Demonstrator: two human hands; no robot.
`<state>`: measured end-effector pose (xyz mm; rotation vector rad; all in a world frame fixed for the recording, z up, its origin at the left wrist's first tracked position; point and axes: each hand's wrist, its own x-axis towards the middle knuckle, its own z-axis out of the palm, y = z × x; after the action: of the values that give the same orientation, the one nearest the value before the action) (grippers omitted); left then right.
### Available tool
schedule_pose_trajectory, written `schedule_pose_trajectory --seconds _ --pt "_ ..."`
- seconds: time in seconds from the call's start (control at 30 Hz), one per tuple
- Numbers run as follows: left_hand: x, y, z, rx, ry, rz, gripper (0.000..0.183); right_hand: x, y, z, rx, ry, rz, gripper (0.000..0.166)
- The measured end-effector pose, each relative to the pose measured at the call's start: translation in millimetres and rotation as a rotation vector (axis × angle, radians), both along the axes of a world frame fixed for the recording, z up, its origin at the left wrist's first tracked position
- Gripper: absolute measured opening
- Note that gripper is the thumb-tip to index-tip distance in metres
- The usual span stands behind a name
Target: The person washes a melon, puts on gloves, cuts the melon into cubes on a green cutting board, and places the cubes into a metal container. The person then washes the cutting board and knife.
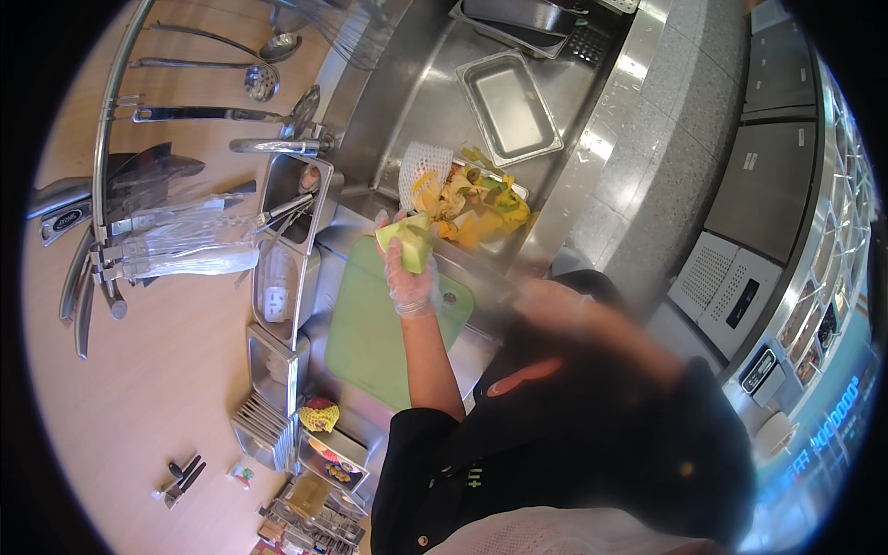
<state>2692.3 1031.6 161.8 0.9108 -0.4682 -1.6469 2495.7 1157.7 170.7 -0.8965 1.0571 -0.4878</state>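
Observation:
My left hand (411, 277), in a clear plastic glove, is closed around a piece of cut green-skinned fruit (414, 243) with pale flesh. It is raised over the upper end of a green cutting board (368, 312), beside the sink edge. Just beyond it lies a metal tray of fruit peels and scraps (479, 208), with white foam netting (424, 166) at its left. My right hand (551, 305), also gloved, is blurred near my body at the right of the board; whether it holds anything cannot be made out.
An empty steel pan (510, 107) lies in the sink. Left of the board stand steel containers (305, 291), below a faucet (277, 146). Ladles and knives (139, 173) hang from a wall rail. A fruit in yellow netting (319, 416) sits near the board's lower left.

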Motion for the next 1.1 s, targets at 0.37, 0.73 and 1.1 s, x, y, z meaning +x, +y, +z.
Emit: schedule_pose_trajectory --seconds 0.37,0.73,1.1 --pt "19 -6 -15 0.295 0.425 0.030 0.035 5 16 -32 -0.157 -0.054 -0.023 0.023" --pt "18 -6 -4 0.313 0.400 0.124 0.046 -16 -3 -8 -0.007 0.195 -0.181 0.029" --pt "33 13 -1 0.360 0.254 0.138 0.031 -24 -29 53 -0.444 0.612 -0.041 0.044"
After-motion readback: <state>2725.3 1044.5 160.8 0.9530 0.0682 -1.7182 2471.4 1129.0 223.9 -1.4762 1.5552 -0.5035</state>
